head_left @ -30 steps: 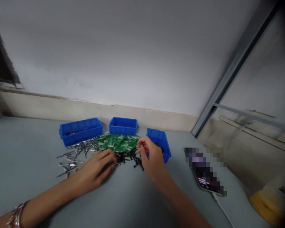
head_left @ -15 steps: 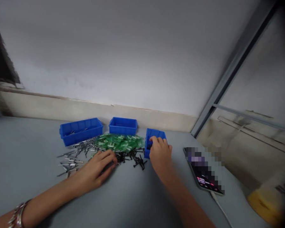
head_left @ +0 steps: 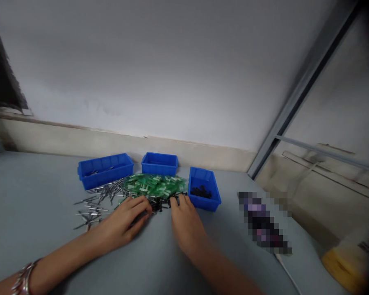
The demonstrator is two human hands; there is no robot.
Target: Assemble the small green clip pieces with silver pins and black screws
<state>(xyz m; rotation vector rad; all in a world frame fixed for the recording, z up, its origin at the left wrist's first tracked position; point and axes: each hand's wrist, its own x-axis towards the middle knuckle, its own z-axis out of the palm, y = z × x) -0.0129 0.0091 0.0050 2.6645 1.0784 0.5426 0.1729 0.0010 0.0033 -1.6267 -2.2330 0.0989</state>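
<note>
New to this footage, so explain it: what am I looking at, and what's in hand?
There's no machine here: these are a person's own bare hands, seen from one head-worn camera looking forward and down. On the grey table lie silver metal pins, green plastic pieces and black screws. Behind them are three blue plastic bins; the right one holds more black screws. The left hand rests beside the pile. The right hand has its fingertips at the black screws; whether they hold any can't be told.
</note>
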